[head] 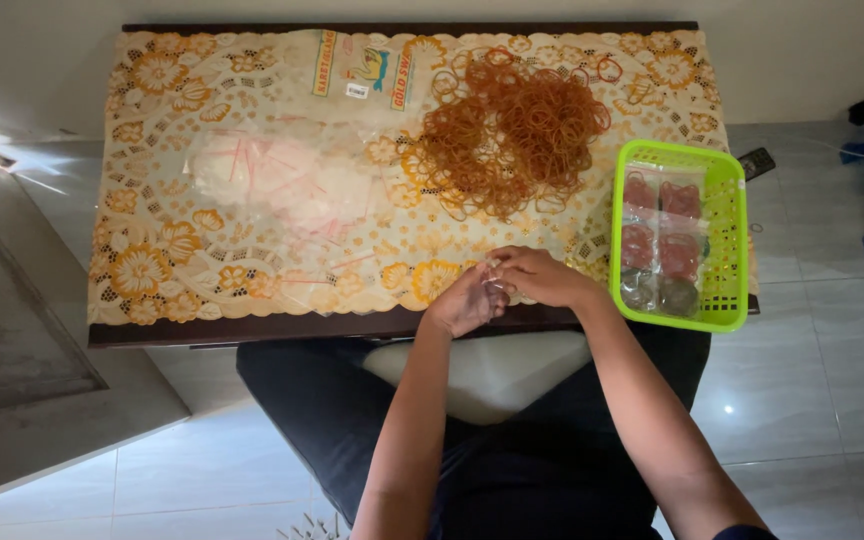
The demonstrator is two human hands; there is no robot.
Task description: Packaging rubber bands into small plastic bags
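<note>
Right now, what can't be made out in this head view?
- What the left hand and right hand pinch: too small, hidden by fingers.
- Lowest packets in the green basket: contents blurred.
- Clear bags on the table: count unclear, see-through and overlapping.
- Dark object beyond the basket: too small.

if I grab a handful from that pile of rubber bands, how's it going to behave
The rubber bands are thin loops tangled in a loose heap, so a handful would probably come up floppy, trailing snagged strands. It likely weighs little for its bulk. Strays at the edge lie flat on the tablecloth, so rolling seems unlikely.
</note>
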